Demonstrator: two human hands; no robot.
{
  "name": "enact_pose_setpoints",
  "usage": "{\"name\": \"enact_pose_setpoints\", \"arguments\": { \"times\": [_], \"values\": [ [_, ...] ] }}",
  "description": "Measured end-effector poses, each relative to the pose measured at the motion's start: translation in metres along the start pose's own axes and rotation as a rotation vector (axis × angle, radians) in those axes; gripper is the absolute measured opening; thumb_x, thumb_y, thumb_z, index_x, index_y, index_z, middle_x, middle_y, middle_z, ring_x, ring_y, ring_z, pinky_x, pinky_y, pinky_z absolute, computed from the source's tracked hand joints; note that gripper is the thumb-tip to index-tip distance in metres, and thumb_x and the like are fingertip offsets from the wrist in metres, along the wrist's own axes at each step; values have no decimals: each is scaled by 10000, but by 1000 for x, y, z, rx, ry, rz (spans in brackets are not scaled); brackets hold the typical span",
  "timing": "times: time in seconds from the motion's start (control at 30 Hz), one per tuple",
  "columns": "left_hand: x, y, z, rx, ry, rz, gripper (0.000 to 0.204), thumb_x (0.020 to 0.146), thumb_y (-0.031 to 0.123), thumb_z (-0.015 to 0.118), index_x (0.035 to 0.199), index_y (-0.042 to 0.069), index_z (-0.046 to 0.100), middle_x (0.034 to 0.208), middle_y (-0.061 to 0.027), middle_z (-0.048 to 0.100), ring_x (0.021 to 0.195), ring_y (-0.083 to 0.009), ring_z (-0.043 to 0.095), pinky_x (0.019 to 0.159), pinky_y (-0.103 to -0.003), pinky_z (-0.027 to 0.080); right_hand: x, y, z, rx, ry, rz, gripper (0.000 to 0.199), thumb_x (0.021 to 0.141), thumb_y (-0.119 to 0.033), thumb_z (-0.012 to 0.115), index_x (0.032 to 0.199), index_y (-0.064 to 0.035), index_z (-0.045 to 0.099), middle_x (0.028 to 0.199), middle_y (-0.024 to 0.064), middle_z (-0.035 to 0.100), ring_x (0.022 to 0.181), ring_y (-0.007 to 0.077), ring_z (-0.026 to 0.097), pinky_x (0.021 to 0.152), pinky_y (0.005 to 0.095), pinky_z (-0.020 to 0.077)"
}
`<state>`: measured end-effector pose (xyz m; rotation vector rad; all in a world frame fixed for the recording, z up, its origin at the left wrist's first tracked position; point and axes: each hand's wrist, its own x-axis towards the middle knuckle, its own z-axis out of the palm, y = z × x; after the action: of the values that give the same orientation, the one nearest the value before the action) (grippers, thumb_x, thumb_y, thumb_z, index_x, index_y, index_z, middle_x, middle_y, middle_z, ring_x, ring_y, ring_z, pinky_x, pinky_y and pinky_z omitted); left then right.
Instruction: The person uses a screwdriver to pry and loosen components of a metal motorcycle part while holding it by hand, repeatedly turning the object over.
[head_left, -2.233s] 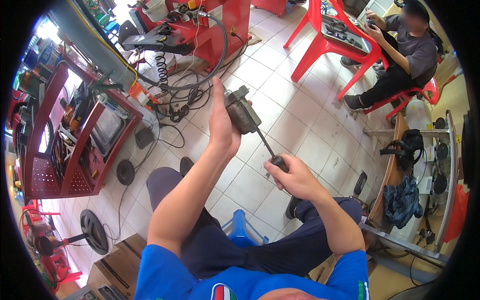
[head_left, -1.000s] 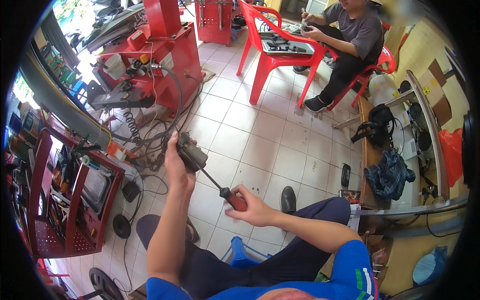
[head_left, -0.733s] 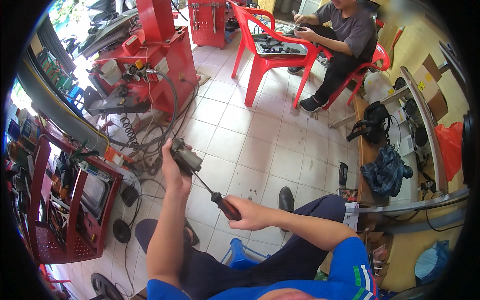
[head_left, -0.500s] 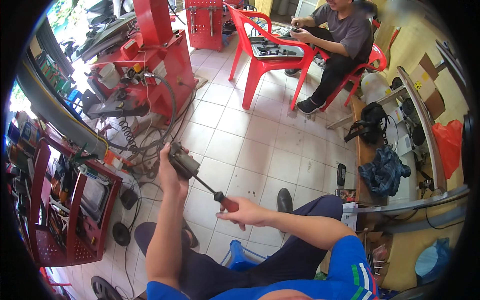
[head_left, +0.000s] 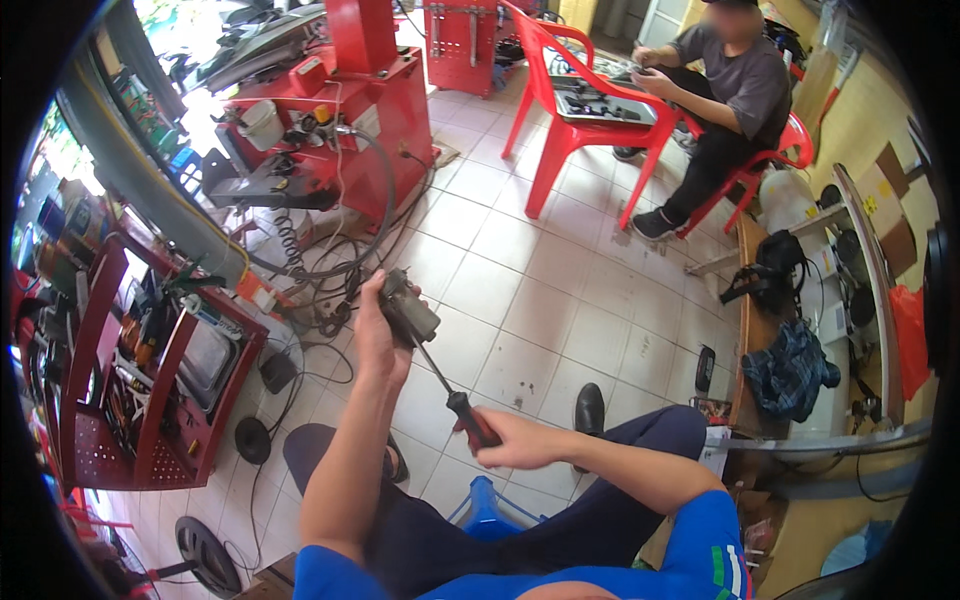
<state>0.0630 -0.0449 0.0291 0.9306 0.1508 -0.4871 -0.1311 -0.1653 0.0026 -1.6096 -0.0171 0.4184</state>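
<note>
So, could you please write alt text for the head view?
Left hand grips a small grey metal part while the right hand works a red-handled screwdriver into it, above a tiled floor.

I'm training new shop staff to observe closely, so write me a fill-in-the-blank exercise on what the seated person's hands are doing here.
1. The left hand holds up a small grey metal ____.
2. The right hand grips a screwdriver by its red and ____ handle.
3. The screwdriver's tip meets the part held in the ____ hand.
4. The floor under them is laid with pale ____.

Missing words: part; black; left; tiles
</note>
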Motion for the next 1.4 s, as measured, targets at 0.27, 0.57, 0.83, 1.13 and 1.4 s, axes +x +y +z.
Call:
{"name": "enact_pose_setpoints", "arguments": {
  "times": [0.27,0.57,0.83,1.13,1.4],
  "values": [
    [11,5,-9,-13,-70,34,372,950,434,577,1065,82,614,921,-109,667,811,-239,664,763,-397,562,-2,-13,6,285,84,350,489,880,-282,755,1205,1,525,954,78,579,829,166,593,769,344,521],
    [7,8,-8,-50,-56,10,417,936,451,571,1070,56,594,950,-129,665,848,-247,657,800,-388,556,1,-9,7,241,382,192,314,916,-215,724,1083,-24,539,899,69,589,731,161,594,577,293,502],
    [4,9,-6,-46,-30,-9,433,931,458,583,1108,62,595,967,-134,670,848,-251,663,790,-389,563,-9,-15,-11,-602,440,-312,409,891,-204,749,1191,-21,540,903,70,592,727,163,625,564,316,518],
    [7,12,-6,-41,-85,-11,429,931,452,574,1128,71,593,972,-116,665,868,-241,657,804,-386,552,-16,-18,-2,-419,241,-194,508,850,-112,746,1265,2,477,1004,108,582,952,214,608,868,364,505],
    [5,14,-9,-45,-126,-54,409,925,431,580,1111,67,596,968,-111,662,863,-239,659,785,-386,557,-14,-19,-6,-37,169,232,415,883,-186,756,1188,-29,523,881,89,582,774,174,623,628,324,532]
  ]
}}
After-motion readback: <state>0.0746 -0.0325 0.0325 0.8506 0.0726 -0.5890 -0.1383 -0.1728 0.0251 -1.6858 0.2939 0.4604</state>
